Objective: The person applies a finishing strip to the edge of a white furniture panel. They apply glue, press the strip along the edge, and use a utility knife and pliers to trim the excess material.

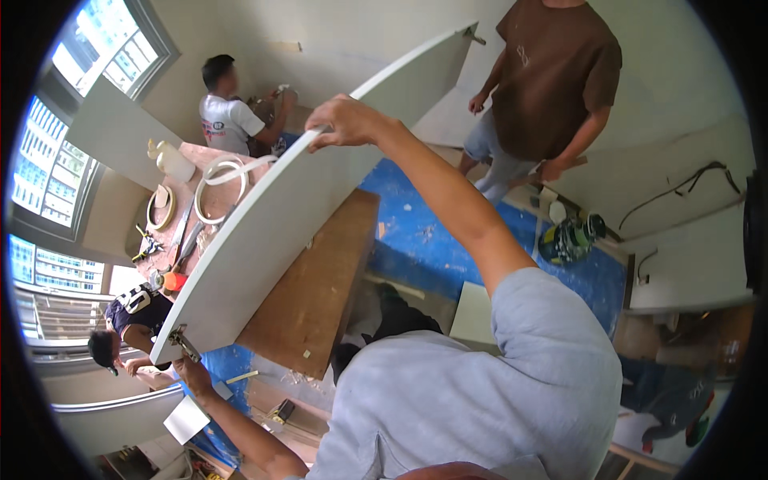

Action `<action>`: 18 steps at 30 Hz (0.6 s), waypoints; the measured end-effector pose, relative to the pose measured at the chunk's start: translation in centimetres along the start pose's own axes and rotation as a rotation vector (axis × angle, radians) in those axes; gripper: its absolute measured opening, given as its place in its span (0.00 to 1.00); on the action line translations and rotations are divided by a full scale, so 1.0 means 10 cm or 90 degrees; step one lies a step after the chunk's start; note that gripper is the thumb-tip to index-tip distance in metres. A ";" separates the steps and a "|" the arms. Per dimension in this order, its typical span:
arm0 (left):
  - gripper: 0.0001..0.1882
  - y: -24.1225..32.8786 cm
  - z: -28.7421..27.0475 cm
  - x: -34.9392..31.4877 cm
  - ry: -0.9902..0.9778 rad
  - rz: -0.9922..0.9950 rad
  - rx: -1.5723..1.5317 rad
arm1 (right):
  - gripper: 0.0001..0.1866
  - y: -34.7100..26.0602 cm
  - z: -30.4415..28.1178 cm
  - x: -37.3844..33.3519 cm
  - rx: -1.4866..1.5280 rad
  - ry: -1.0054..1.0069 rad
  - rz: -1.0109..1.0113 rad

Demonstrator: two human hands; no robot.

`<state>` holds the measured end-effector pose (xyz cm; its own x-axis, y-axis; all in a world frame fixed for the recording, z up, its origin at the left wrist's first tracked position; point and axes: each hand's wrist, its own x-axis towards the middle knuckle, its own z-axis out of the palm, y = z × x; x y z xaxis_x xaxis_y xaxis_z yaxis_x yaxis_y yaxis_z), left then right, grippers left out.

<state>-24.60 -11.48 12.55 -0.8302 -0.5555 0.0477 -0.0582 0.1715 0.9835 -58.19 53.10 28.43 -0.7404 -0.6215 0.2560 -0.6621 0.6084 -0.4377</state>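
Note:
A long white cabinet door (264, 232) stands on its edge across the view, running from the lower left to the upper middle. My right hand (346, 122) is closed over its upper edge, with fingers bent round the far side. At the door's near left end a metal hinge (186, 346) sticks out, and my left hand (194, 374) is closed at its free arm; the fingertips are partly hidden. Another hinge (474, 34) shows at the far end. Below the door lies a brown wooden board (320, 280).
Behind the door, a worktable (182, 206) carries rolls of edging tape (222, 190), a white bottle (171, 162) and hand tools. A person in brown (552, 80) stands ahead; others work at left, back and lower right. Blue sheeting (424, 232) covers floor; a dark green container (570, 240) stands right.

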 end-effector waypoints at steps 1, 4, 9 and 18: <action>0.18 0.02 0.03 0.01 -0.023 0.010 0.033 | 0.27 0.12 -0.07 -0.05 -0.019 0.014 -0.004; 0.18 0.17 0.13 -0.04 -0.071 0.003 0.099 | 0.26 0.53 -0.28 -0.22 -0.067 0.033 -0.007; 0.13 -0.04 0.01 -0.06 -0.017 0.063 0.074 | 0.24 0.96 -0.58 -0.32 -0.090 0.089 0.019; 0.13 -0.31 -0.01 0.02 -0.053 -0.002 -0.223 | 0.27 1.13 -0.29 -0.55 -0.215 0.283 0.034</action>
<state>-24.53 -12.15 9.51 -0.8738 -0.4843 0.0438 0.1200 -0.1275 0.9845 -61.99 64.83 24.59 -0.7036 -0.3612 0.6119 -0.5682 0.8032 -0.1792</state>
